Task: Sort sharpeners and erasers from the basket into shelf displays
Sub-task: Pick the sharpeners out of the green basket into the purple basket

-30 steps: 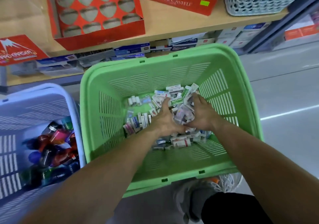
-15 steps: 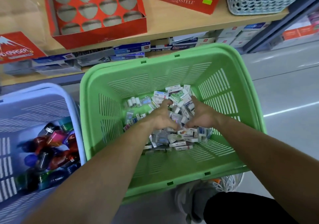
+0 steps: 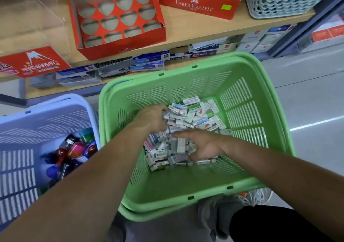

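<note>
Slotted green plastic basket (image 3: 247, 169), matt wooden shelf (image 3: 186, 33), red cardboard tray (image 3: 119, 44)

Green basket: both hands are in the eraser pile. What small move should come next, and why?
Probably close the right hand around a handful of erasers and lift. It lies spread on the pile in the green basket, and the slots of the red display box above look empty.

Left hand (image 3: 152, 118) curled, right hand (image 3: 202, 146) splayed.

A green slotted basket (image 3: 242, 96) holds white-wrapped erasers (image 3: 189, 118), beside a lavender slotted basket (image 3: 46, 118) and red boxes (image 3: 119, 42).
</note>
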Available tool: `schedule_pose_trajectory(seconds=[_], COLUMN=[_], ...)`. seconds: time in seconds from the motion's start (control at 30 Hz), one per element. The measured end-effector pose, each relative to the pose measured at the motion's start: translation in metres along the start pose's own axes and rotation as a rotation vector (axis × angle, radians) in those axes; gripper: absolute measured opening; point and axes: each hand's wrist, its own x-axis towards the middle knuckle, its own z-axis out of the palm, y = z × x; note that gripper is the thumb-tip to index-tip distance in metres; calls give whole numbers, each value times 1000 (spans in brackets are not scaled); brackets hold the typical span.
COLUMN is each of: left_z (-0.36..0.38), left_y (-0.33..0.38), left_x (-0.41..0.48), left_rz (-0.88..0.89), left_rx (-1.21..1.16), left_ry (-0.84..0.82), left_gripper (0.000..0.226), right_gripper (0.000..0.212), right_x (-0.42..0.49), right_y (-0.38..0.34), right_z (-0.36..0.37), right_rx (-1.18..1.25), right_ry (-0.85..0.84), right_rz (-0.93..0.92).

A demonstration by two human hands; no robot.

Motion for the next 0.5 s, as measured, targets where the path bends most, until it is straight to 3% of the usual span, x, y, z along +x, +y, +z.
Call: schedule_pose_trajectory(seconds=[0.07, 0.17, 0.23, 0.33, 0.43, 0.5], left_z=[-1, 3, 20, 62, 87, 89], left_y=[9, 27, 37, 42, 37, 32], left_x=[-6, -13, -15, -7, 6, 14], left_rz=[57, 219, 370, 582, 674, 701], left_rx=[59, 86, 152, 452, 658, 732], left_ry=[51, 159, 62, -142, -145, -131], left_gripper=[64, 55, 58, 79, 85, 87], right_gripper=[77, 52, 46, 39, 39, 43], right_x=[-11, -38, -64, -102, -129, -134], right_y=[-2, -7, -9, -2, 6, 6], right_z=[-7, -38, -59, -63, -45, -28], right_rx=[-46, 15, 76, 69, 97, 75], right_ry=[79, 365, 568, 793, 1032, 1080], right_rz=[-2, 42, 53, 72, 132, 163])
